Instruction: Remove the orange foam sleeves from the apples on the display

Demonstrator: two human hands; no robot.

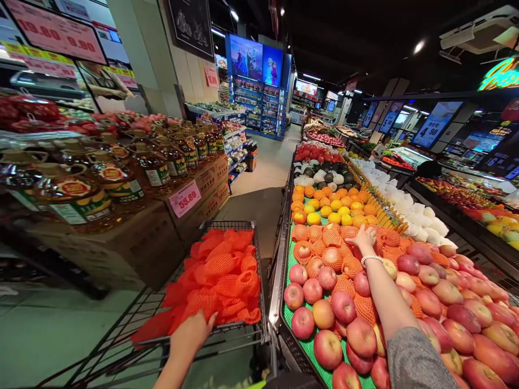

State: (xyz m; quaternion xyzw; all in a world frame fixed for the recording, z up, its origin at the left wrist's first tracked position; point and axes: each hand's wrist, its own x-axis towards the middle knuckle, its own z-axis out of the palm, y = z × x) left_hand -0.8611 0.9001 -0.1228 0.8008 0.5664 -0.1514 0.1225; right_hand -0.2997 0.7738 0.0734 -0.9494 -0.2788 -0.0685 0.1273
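My right hand (364, 239) reaches far over the apple display, fingers curled down onto an apple wrapped in orange foam netting (352, 233); a bead bracelet sits on the wrist. Bare red apples (343, 306) lie in the near part of the green-lined bin, netted ones further back. My left hand (193, 332) rests on the near rim of a wire shopping cart (227, 225), fingers closed against a heap of empty orange foam nets (223, 275) that fills the cart.
Bottles of cooking oil (77, 197) on cardboard boxes with a 55.80 price tag (185, 199) stand to the left. Oranges (332, 208), dark fruit and white-wrapped fruit (409, 208) lie beyond the apples. An aisle (263, 178) runs ahead between the displays.
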